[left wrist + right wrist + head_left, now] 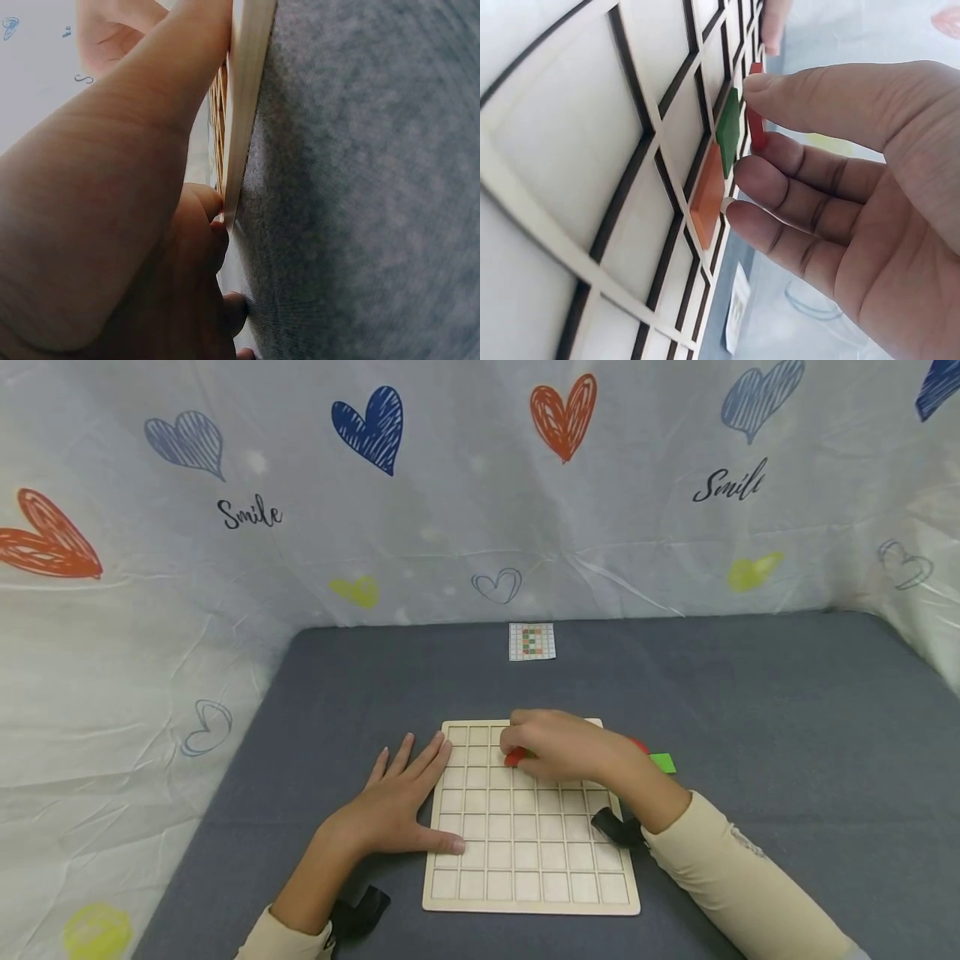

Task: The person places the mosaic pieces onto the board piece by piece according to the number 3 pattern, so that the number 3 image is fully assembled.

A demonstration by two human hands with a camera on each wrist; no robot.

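Note:
A pale wooden grid board (pixel 525 885) lies flat on the table, divided into square cells. My left hand (pixel 393 814) rests along its left edge with fingers spread, the thumb reaching over the rim. My right hand (pixel 566 747) is above the upper cells and pinches a red square tile (pixel 756 112) between thumb and fingertips. The right wrist view shows a green tile (pixel 728 135) and an orange tile (pixel 709 199) on the board near the fingertips. In the head view the right hand hides these two.
A small card with a coloured grid pattern (pixel 532 642) lies at the table's back edge. Right of the board, partly behind the right forearm, are a bright green tile (pixel 663 763) and a red piece (pixel 640 744). Black straps (pixel 362 914) hang at both wrists.

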